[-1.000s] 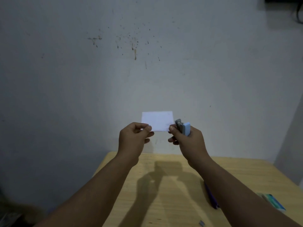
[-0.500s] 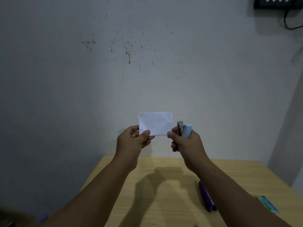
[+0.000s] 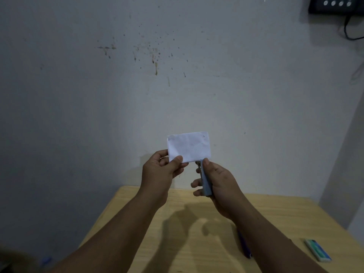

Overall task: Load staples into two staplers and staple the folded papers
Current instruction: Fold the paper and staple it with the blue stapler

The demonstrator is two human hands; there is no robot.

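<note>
Paper (image 3: 189, 146) is pinched by its lower left corner in the left hand (image 3: 161, 172), thumb on front, held up over the table's far edge. The stapler (image 3: 204, 178) is gripped in the right hand (image 3: 218, 184), fingers curled round it, nose at the paper's bottom edge — whether the sheet is seated in the mouth cannot be told. Best done with the edge pushed fully in, paper kept taut, then one firm squeeze. On the table (image 3: 137, 223): a pen (image 3: 244, 245) under the right forearm, a staple box (image 3: 317, 250) near the right edge — nothing obstructs.

1. left hand (image 3: 161, 170) and right hand (image 3: 220, 180): bare, no gloves, rings or watch
2. both forearms bare up to the frame edge, no sleeves in view
</note>
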